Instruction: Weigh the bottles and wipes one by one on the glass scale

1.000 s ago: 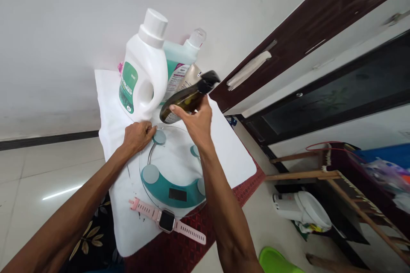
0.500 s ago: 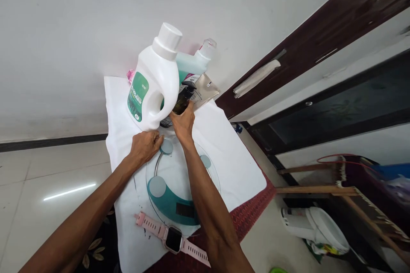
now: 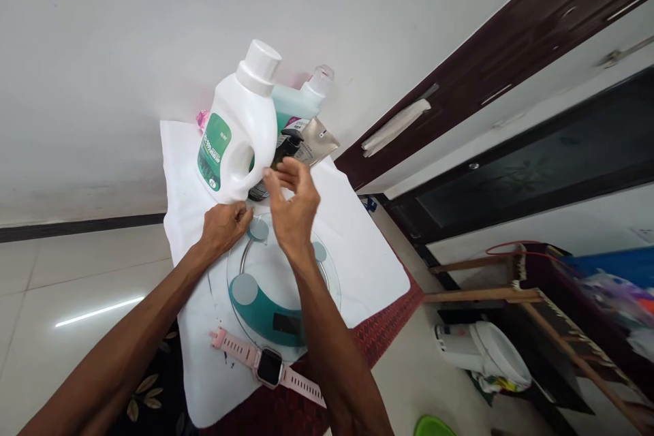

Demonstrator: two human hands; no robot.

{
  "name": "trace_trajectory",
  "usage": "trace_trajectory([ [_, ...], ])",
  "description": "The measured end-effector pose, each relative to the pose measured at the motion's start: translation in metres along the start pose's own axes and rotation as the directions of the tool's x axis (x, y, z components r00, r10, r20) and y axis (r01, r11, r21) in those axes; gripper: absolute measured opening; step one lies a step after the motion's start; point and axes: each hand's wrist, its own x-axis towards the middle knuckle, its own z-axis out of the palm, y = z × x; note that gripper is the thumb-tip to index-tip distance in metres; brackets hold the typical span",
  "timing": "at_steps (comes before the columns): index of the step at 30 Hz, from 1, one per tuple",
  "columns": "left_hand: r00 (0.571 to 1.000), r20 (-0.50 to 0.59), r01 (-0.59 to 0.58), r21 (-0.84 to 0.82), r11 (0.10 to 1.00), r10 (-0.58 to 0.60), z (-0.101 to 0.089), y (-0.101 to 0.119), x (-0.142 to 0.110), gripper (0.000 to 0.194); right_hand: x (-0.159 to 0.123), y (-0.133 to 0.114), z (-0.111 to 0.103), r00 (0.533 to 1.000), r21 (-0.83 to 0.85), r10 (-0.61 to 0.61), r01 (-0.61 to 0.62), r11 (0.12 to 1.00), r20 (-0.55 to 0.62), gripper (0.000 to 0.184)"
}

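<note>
Left hand (image 3: 223,226): fingers curled closed, thumb side at the scale's upper left edge, near the foot of the white jug (image 3: 236,131).
Right hand (image 3: 293,208): fingers loosely bent, thumb apart from them, in front of the dark bottle (image 3: 289,148); contact with it is hard to make out.
Dark bottle: upright on the white sheet (image 3: 370,259), partly hidden by the right hand, between jug and tube (image 3: 321,143).
Teal bottle (image 3: 295,103): behind the jug and dark bottle, by the wall (image 3: 127,48).
Scale (image 3: 263,317): glass, on the sheet, right forearm crossing over it.
Watch (image 3: 268,367): pink strap laid out, just beside the scale's near edge.
Red cloth (image 3: 384,335): under the sheet.
Floor (image 3: 102,266): bucket (image 3: 457,347) off to the right, green basin (image 3: 432,426) nearer.
</note>
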Motion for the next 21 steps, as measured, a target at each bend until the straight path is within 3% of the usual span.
trace_trajectory([
  [3,0.993,-0.112,0.015,-0.147,0.989,-0.032,-0.009,0.001,-0.004,0.040,0.003,-0.012,0.022,0.989,0.118,0.098,-0.111,0.987,0.115,0.057],
  [5,0.992,-0.107,0.043,-0.168,0.985,-0.062,-0.018,0.002,-0.008,0.042,0.011,-0.013,0.035,0.976,0.162,0.180,-0.199,0.967,0.123,0.060],
  [8,0.993,-0.007,0.118,-0.043,0.992,-0.118,-0.031,0.005,-0.015,0.042,0.026,-0.012,0.047,0.943,0.246,0.301,-0.329,0.912,0.146,0.058],
  [12,0.985,0.037,0.160,0.152,0.975,-0.167,-0.034,0.001,-0.027,0.038,0.041,-0.014,0.055,0.886,0.344,0.378,-0.455,0.821,0.268,0.055],
  [21,0.990,0.101,0.076,0.239,0.968,-0.103,-0.025,-0.004,-0.035,0.036,0.041,-0.025,0.080,0.905,0.496,0.424,-0.383,0.779,0.033,0.055],
])
